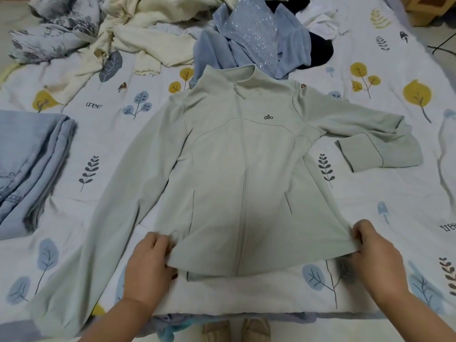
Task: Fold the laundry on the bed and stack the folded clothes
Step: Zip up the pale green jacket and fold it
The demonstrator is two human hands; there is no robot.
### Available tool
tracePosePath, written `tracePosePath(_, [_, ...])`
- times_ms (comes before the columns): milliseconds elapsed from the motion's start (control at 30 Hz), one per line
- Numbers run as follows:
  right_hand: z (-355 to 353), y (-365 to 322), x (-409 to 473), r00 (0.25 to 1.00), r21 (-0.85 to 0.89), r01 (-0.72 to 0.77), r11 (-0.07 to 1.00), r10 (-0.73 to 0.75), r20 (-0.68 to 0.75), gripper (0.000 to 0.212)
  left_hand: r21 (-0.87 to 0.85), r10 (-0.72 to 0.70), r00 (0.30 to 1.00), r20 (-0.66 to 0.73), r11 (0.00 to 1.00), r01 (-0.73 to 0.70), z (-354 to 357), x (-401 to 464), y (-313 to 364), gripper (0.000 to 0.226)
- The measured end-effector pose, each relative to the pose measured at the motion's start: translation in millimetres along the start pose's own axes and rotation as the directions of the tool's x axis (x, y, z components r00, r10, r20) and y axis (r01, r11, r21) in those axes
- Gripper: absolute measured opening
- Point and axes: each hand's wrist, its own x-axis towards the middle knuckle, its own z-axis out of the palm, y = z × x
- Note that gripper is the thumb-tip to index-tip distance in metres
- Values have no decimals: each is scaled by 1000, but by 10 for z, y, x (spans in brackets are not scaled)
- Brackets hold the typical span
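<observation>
While both hands pinch the bottom hem, the pale sage-green zip-front jacket with a stand collar (pixel 237 169) lies face up at centre frame on the leaf-printed white bedsheet (pixel 370 218). Left hand (pixel 150 262) is clamped on the lower-left hem corner; right hand (pixel 375 253) is clamped on the lower-right corner, the hem drawn taut between them.

Step in hand, as judged: spreading and flattening before the fold. One sleeve runs toward lower left; the other reaches right and doubles back at the cuff. Next move likely calls for releasing the hem and bringing the sleeves across the body, the bent one straightened first.

A stack of folded light-blue denim (pixel 32 166) sits at the left edge, well apart from the jacket. Unfolded cream and blue garments in a heap (pixel 197 33) fill the upper frame, a blue piece touching the collar.

Hard to make out: fingertips under the hem are hidden; the far sleeve end at lower left is indistinct; the denim is cut off by the frame.
</observation>
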Motion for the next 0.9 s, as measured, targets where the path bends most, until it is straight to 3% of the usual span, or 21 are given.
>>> tracePosePath(33, [-28, 13, 9, 1000, -56, 22, 998, -22, 10, 37, -11, 12, 1000, -10, 1000, -12, -12, -9, 0, 49])
tracePosePath(100, [-149, 83, 70, 998, -92, 4, 996, -10, -56, 34, -44, 39, 987, -157, 998, -47, -61, -19, -68, 50])
tracePosePath(200, [-371, 214, 97, 970, 15, -135, 991, 135, -200, 31, -99, 34, 932, -362, 992, -75, -253, -90, -230, 40])
tracePosePath(300, [-395, 248, 35, 984, -26, -122, 992, 118, -133, 32, 71, 162, 936, -313, 987, -146, -293, -235, -364, 17])
tracePosePath(367, [-329, 276, -24, 988, -17, -121, 992, 119, -98, 34, 115, 176, 943, -282, 982, -149, -245, -305, -438, 24])
tracePosePath(467, [-241, 293, -51, 949, 204, -219, 954, 257, -182, 32, -6, -44, 945, -324, 999, 45, -197, -298, -414, 31])
tracePosePath(567, [-74, 247, -41, 965, 244, -238, 940, 257, -49, 29, 55, -133, 984, -121, 989, 140, -110, -229, -355, 42])
tracePosePath(633, [-6, 209, -39, 989, 145, -144, 979, 138, 51, 31, 107, -10, 1000, -12, 994, 11, -102, -211, -348, 39])
tracePosePath(700, [-56, 250, -6, 998, 46, -56, 997, 54, 42, 39, 183, 127, 985, 121, 972, -147, -145, -205, -391, 49])
tracePosePath(767, [-161, 352, 34, 997, -91, 3, 996, 3, 72, 39, 350, 127, 951, 282, 909, -225, -221, -193, -436, 44])
tracePosePath(833, [-197, 416, 83, 928, -314, 186, 931, -61, 369, 30, 445, -41, 868, 494, 870, -212, -230, -169, -498, 27])
tracePosePath(900, [-195, 418, 155, 788, -348, 299, 889, -24, 615, 30, 388, -119, 758, 642, 903, -187, -293, -43, -481, 24])
